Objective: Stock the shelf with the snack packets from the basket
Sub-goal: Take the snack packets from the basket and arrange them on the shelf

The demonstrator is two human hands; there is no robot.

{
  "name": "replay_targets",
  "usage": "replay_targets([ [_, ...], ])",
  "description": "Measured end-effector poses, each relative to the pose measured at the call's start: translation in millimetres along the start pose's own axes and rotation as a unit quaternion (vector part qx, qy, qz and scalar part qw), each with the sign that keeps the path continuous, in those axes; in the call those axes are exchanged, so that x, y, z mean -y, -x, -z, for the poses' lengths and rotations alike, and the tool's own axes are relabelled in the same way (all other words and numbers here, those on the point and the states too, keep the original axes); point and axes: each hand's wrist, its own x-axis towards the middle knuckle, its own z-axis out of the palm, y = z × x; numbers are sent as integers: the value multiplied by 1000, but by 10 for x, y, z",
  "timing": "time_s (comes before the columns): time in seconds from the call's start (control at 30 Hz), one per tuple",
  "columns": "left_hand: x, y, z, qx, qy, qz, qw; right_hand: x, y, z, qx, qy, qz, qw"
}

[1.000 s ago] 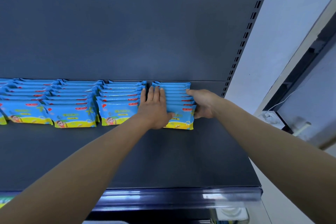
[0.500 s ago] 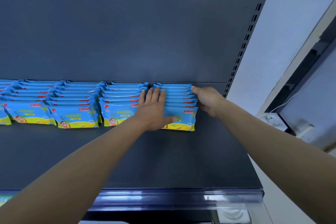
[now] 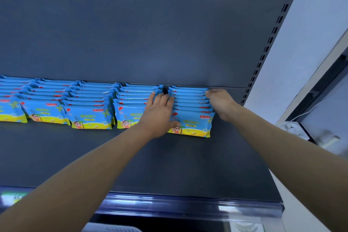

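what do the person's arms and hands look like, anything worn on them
Both arms are bare all the way to the picture's edge: no sleeves show. The left hand and right hand wear no gloves, and no watch, bracelet or ring is visible on either. No markings or tattoos show on the forearms. The fingernails look short and unpainted, as far as can be told.

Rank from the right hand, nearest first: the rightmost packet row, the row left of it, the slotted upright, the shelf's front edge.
1. Rightmost packet row, touching the right hand.
2. Slotted upright, to its right.
3. Row left of it, beyond the left hand.
4. Shelf's front edge, nearest the camera.
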Motion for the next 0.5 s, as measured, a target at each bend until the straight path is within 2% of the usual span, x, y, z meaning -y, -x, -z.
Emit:
replay_targets([
  [0.2,-18,-11,-21,-16,-10,-1,1000,19,-15,50,-28,25,-1,999],
  [0.33,-1,1,31,-45,46,4,998,62,48,57,-71,63,86,992],
  [0.43,159,-6,103,-81,78,49,992,154,111,9,-82,86,149,982],
  [0.5,334,15,124,-76,70,87,991,228,156,-60,-65,122,191,972],
])
